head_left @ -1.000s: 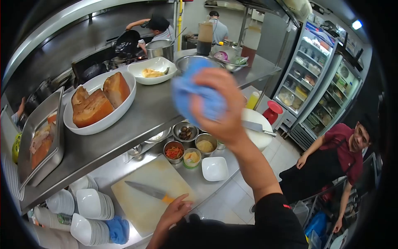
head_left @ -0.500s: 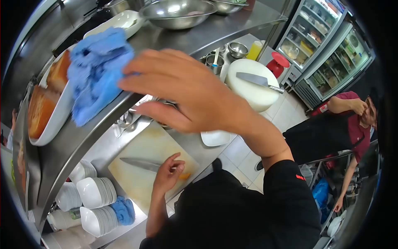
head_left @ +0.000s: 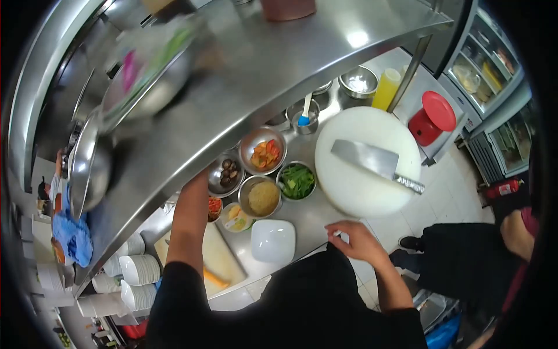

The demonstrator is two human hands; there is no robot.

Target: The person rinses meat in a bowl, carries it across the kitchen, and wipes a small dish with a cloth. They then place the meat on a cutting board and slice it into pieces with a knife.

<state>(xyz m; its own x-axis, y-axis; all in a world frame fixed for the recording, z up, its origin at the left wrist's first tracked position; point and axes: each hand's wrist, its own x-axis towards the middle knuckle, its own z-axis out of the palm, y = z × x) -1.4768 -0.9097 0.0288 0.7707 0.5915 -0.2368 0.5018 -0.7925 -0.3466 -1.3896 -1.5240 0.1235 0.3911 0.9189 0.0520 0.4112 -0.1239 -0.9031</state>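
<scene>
My left forearm reaches under the steel shelf (head_left: 232, 99), which hides the hand and anything it holds. Near the wrist are a bowl of mushrooms (head_left: 225, 175) and a bowl of red chopped pieces (head_left: 214, 208). My right hand (head_left: 361, 241) hovers by the counter's front edge, fingers loosely curled and apart, with nothing seen in it. It is nearest to an empty white square bowl (head_left: 273, 241) and a round white chopping block (head_left: 354, 192), where a cleaver (head_left: 369, 160) lies. Under the left forearm, a cutting board (head_left: 224, 250) carries an orange strip (head_left: 216, 278).
Bowls of orange-red pieces (head_left: 265, 155), chopped greens (head_left: 297, 181) and tan food (head_left: 263, 198) stand beneath the shelf. Metal bowls (head_left: 90, 168) and a blue cloth (head_left: 72, 235) are on it. Stacked white bowls (head_left: 139, 269) sit lower left. Another person (head_left: 465, 256) stands at right.
My view has swung right. My right hand has come down from beside the blue cloth on the shelf to the counter edge. My left hand has moved from over the cutting board to under the shelf.
</scene>
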